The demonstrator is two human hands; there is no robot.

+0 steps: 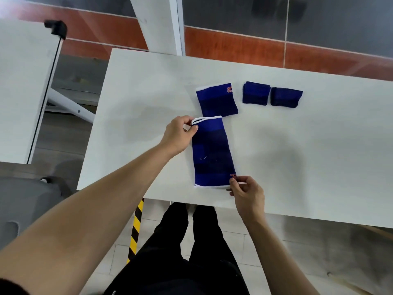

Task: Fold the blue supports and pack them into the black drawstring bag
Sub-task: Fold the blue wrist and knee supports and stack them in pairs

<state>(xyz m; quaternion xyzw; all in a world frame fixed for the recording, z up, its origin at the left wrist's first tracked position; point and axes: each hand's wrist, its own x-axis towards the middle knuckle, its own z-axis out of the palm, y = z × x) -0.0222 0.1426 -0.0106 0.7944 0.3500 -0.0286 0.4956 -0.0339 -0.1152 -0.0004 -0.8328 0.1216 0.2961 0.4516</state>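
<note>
Your left hand [179, 130] pinches the far white-trimmed corner of the long blue support [212, 153], thumb and fingers closed on the hem, while your right hand [246, 191] pinches the near corner by the orange logo — the support lies flat and full length on the white worktop [297, 156], running away from you. Just beyond its far end sits a folded blue support [217, 100], near touching, and to its right two smaller dark blue folded pieces [256, 93] [286, 97] lie side by side — the black drawstring bag is nowhere in view.
</note>
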